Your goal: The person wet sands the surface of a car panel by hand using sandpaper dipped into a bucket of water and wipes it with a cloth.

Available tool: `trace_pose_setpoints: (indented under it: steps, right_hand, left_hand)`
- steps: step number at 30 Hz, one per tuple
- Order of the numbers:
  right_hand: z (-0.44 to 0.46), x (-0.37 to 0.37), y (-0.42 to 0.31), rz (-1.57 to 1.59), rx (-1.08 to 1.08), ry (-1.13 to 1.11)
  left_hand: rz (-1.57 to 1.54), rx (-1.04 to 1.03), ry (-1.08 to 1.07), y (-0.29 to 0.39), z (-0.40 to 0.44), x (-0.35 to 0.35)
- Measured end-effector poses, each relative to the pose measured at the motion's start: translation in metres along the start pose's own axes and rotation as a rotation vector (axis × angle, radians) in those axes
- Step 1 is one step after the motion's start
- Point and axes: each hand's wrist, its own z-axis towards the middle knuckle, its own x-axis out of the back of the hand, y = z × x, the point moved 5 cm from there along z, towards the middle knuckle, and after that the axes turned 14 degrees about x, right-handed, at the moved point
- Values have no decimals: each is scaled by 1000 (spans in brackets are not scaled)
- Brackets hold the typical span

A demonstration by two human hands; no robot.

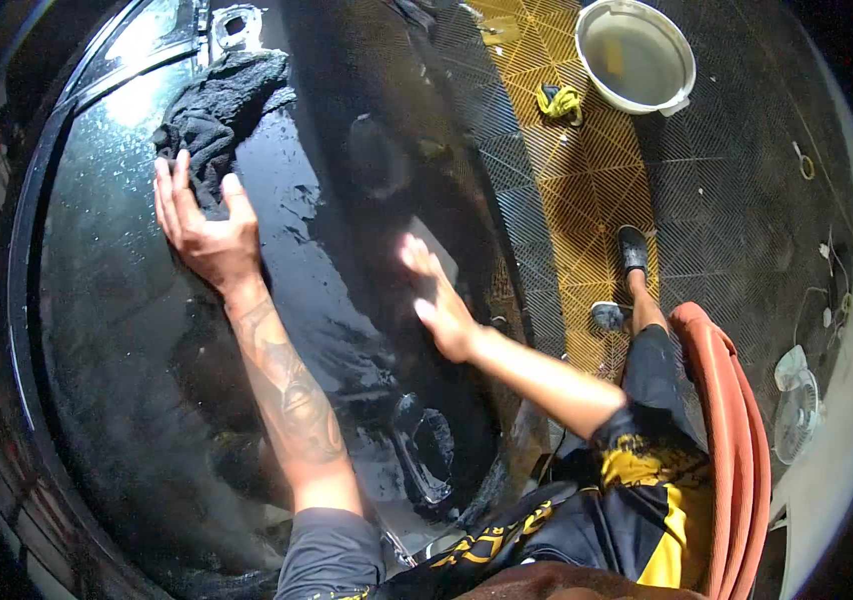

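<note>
A dark crumpled cloth (209,120) lies on the wet, glossy black car panel (357,150) at the upper left. Just below it, my left hand (209,225) has its fingers spread, with the fingertips at the cloth's lower edge; whether they touch it is unclear. My right hand (437,300) is over the panel near the middle, fingers stretched out and slightly blurred, and nothing shows in it. A small light rectangular patch (434,250) appears beside its fingers; what it is I cannot make out.
A white bucket of cloudy water (637,55) stands on the black and yellow grated floor (587,180), beside a yellow and black cloth (559,103). An orange-brown cloth (722,430) hangs by my right side. A white fan (797,420) and thin cords are at the far right.
</note>
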Motion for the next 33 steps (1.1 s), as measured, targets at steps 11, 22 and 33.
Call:
trace_pose_setpoints:
  steps: [11, 22, 33]
  right_hand:
    - [52, 16, 36, -92, -45, 162]
    - [0, 3, 3, -37, -12, 80]
    - [-18, -1, -2, 13, -43, 44]
  left_hand:
    - [185, 27, -123, -9, -28, 13]
    - [529, 167, -290, 25, -101, 106]
    - [328, -322, -642, 57, -57, -10]
